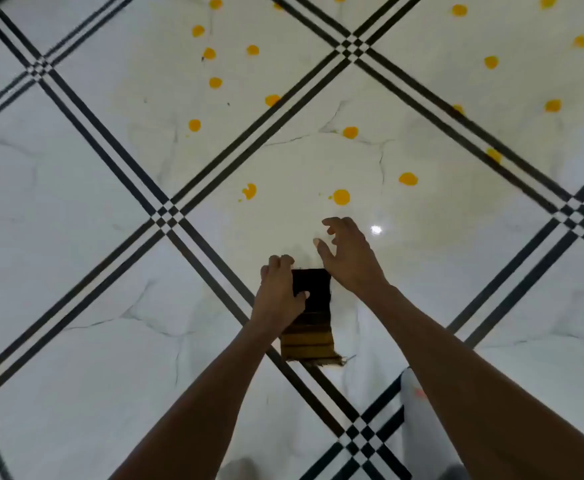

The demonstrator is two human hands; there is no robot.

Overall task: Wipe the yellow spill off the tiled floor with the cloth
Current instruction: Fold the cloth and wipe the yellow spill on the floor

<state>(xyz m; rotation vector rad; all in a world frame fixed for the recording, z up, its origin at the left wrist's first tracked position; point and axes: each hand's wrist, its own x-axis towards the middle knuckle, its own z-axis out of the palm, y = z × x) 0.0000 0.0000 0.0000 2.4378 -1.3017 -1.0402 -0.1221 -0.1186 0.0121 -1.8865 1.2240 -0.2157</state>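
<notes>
My left hand [281, 295] pinches the cloth [309, 315]; my right hand [347, 256] hangs open, empty; one-handed, the dangling cloth may smear the yellow drops [341, 197] wider.

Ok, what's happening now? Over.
Left hand gripping folded dark-and-yellow striped cloth. Right hand open, empty. Yellow spill drops unwiped on tiled floor. Nothing blocking.

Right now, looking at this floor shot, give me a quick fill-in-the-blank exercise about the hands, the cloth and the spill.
1. The cloth is held by the ____ hand.
2. The right hand is ____, fingers spread, holding nothing.
3. The drops on the tiled floor are ____ in colour.
4. The tiles are bordered by ____ stripes.

Missing words: left; open; yellow; black
</notes>
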